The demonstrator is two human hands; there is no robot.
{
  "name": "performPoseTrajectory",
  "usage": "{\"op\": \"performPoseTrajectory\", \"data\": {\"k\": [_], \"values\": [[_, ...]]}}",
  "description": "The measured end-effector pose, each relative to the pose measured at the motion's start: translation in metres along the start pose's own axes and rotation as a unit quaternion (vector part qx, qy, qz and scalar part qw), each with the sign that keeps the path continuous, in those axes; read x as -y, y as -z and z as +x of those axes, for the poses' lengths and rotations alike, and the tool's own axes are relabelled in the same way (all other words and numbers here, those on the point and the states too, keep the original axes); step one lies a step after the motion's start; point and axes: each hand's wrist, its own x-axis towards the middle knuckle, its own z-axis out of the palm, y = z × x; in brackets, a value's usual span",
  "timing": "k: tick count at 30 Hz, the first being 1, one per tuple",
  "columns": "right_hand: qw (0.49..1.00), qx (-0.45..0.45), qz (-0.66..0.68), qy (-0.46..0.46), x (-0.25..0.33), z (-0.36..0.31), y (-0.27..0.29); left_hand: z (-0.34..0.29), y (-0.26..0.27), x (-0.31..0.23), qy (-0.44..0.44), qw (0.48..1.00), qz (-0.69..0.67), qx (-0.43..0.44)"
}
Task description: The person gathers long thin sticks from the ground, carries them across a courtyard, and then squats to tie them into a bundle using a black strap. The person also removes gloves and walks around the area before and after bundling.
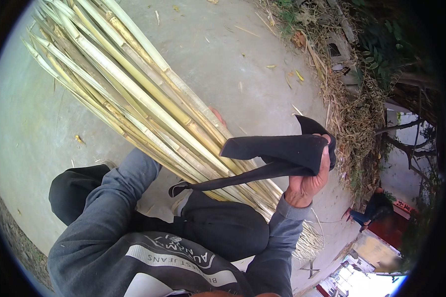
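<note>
A long bundle of pale yellow-green split stalks (pixel 148 99), like cane or bamboo, slants from the upper left down toward the lower right. My right hand (pixel 308 184) is closed on a black cloth strip (pixel 277 148), holding it up over the bundle's near-right part. One narrow tail of the cloth hangs leftward across the stalks to my knee. My left forearm in its grey sleeve passes beneath the bundle. Part of my left hand (pixel 218 117) shows as a bit of skin past the bundle's far edge; most of its fingers are hidden.
The stalks rest over my bent legs in black trousers (pixel 223 222). Concrete ground (pixel 233 59) with scattered leaf bits lies around. Dry brush (pixel 352 133) borders the right side. Farther right, another person (pixel 379 208) is near a red object. Stalk ends (pixel 309 240) fan out at lower right.
</note>
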Motion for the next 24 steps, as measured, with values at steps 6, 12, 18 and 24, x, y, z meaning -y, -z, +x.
{"op": "performPoseTrajectory", "data": {"k": [6, 12, 18, 24], "values": [[0.997, -0.071, -0.012, -0.029, -0.023, 0.032, 0.003, -0.008, 0.043, 0.012, -0.03, 0.987, 0.055, -0.15], [0.987, -0.08, -0.125, -0.065, -0.059, 0.042, 0.007, -0.055, 0.133, 0.008, 0.033, 0.933, 0.268, -0.239], [0.978, -0.026, -0.169, -0.123, -0.1, 0.058, 0.04, -0.098, 0.118, -0.051, 0.147, 0.826, 0.543, -0.03], [0.973, -0.015, -0.158, -0.17, -0.099, 0.053, 0.038, -0.062, -0.053, -0.03, -0.337, 0.684, 0.643, 0.065]]}}
